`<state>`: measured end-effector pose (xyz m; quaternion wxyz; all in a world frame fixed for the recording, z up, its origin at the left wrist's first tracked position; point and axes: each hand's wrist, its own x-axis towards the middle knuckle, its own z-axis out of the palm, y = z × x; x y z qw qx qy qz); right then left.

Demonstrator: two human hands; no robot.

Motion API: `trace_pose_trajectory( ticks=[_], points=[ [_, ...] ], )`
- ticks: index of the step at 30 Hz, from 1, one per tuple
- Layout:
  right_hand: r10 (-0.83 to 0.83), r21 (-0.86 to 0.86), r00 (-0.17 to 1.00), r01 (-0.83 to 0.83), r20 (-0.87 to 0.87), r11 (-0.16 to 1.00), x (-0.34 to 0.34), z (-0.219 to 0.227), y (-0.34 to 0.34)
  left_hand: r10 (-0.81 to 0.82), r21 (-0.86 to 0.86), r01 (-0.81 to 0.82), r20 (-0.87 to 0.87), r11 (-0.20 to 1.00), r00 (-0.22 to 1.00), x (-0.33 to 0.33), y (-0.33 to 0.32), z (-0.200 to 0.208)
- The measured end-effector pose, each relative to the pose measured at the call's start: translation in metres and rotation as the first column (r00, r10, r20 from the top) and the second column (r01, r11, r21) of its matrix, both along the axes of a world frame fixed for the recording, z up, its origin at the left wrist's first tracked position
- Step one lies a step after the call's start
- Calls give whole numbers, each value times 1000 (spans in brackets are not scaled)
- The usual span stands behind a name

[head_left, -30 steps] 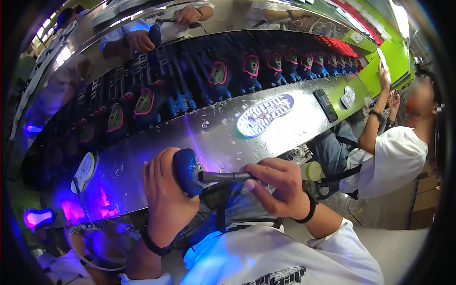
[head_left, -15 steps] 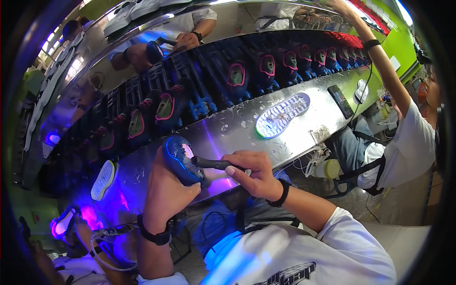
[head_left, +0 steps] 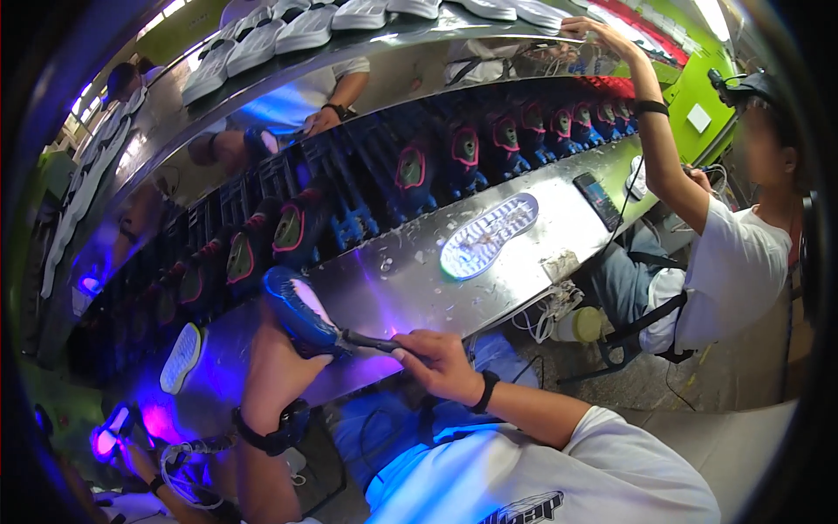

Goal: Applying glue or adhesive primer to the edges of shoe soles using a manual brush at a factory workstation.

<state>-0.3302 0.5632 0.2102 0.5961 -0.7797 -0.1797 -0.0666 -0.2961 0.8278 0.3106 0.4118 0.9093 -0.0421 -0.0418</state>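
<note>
My left hand [head_left: 284, 371] is closed around a dark blue shoe upper [head_left: 278, 288], held with its pale underside facing up. My right hand [head_left: 443, 365] grips a thin dark-handled brush [head_left: 374, 341]. The brush's tip meets the near end of the shoe upper's underside; its bristles are too small to make out. Below my hands, a metal bench [head_left: 393, 301] carries a white shoe sole [head_left: 489, 237] to the right and another pale sole [head_left: 182, 358] to the left.
Behind the bench runs a rack [head_left: 349, 218] with several dark, pink-trimmed shoe uppers [head_left: 410, 168]. White soles [head_left: 305, 31] line a shelf above. A co-worker at right reaches up to that shelf. A phone [head_left: 597, 201] lies near the bench edge; another person works at lower left.
The brush has moved from the middle of the underside to its near end. The shoe upper is tilted, showing more of its pale underside. The co-worker's raised hand now shows at the shelf's soles.
</note>
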Motion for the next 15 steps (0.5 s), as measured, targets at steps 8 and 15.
trace_pose_trajectory(
  ticks=[8,15],
  points=[
    [4,18,949,2,-316,1000,-8,26,-19,87,-203,-48,186,978,979,-19,23,-39],
    [28,35,969,-20,-244,999,4,82,-31,88,-704,-158,-134,693,987,-68,-26,-7]
  ],
)
